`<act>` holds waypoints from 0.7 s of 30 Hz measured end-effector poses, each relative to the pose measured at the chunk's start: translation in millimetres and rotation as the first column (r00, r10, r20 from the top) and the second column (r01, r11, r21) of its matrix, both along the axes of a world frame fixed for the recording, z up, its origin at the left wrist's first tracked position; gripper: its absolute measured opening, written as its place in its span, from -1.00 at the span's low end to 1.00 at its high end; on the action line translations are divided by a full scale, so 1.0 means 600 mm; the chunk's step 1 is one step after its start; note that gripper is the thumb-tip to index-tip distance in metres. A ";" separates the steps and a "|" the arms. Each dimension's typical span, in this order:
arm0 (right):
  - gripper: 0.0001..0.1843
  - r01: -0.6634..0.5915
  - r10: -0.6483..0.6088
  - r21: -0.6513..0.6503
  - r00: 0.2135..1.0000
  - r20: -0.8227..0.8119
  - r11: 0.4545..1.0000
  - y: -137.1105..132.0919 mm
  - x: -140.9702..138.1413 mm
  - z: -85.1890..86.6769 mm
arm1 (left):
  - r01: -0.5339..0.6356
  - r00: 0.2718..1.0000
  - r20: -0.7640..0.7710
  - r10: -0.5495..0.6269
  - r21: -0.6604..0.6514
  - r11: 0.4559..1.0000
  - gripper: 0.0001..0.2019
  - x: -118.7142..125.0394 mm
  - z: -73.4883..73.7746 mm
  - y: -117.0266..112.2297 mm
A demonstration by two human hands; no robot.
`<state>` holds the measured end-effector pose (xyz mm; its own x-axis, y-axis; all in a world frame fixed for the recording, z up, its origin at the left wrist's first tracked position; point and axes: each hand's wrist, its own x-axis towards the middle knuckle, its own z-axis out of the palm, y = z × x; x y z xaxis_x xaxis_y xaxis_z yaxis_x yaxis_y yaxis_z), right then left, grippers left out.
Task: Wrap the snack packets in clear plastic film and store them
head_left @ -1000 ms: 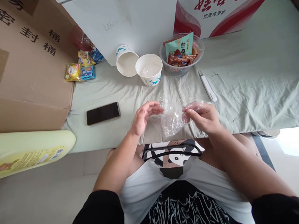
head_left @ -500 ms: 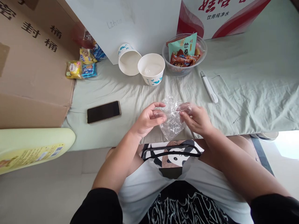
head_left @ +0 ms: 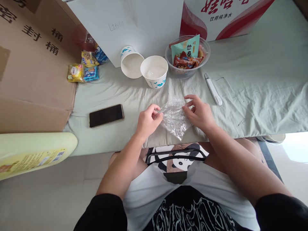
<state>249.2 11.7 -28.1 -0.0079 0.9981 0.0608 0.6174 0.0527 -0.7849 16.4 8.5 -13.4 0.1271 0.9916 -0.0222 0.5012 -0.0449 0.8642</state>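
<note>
Crinkled clear plastic film (head_left: 175, 120), perhaps a thin bag, is stretched between my two hands near the front edge of the cloth-covered surface. My left hand (head_left: 148, 120) pinches its left edge between thumb and fingers. On the other side, my right hand (head_left: 198, 112) grips the film between thumb and a finger, with the index finger raised. Just beyond the film stands an upright white paper cup (head_left: 160, 84) with blue print. Another paper cup (head_left: 125, 62) lies tipped beside it, its mouth facing me.
A clear plastic bowl (head_left: 179, 73) of wrapped snacks stands behind, with a white utility knife (head_left: 213, 89) in front of it. A phone (head_left: 106, 115) lies left. Snack packets (head_left: 75, 73) sit by a cardboard box (head_left: 36, 80). A white box (head_left: 144, 29) stands at the back.
My hands have moved apart, the left one further left, spreading the bunched film wider and flatter. My right index finger has lifted off the film.
</note>
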 end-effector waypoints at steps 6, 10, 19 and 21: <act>-0.64 0.067 -0.109 0.230 0.978 0.177 0.971 0.003 0.006 -0.007 | -0.023 0.973 -0.228 0.038 0.065 0.998 -0.95 0.005 -0.004 0.006; -0.73 0.017 -0.179 0.520 0.948 0.263 0.854 -0.019 0.000 0.006 | 0.003 0.950 -0.311 0.024 0.086 0.996 -0.93 0.003 -0.009 0.008; -0.37 -0.616 0.458 0.141 0.701 0.546 0.775 -0.064 -0.014 -0.017 | 0.032 0.882 -0.471 -0.011 0.038 0.999 -0.94 0.006 -0.010 0.009; -0.35 -0.620 0.469 0.084 0.668 0.578 0.780 -0.067 -0.008 -0.023 | 0.043 0.878 -0.478 -0.016 0.045 0.998 -0.95 0.004 -0.010 0.010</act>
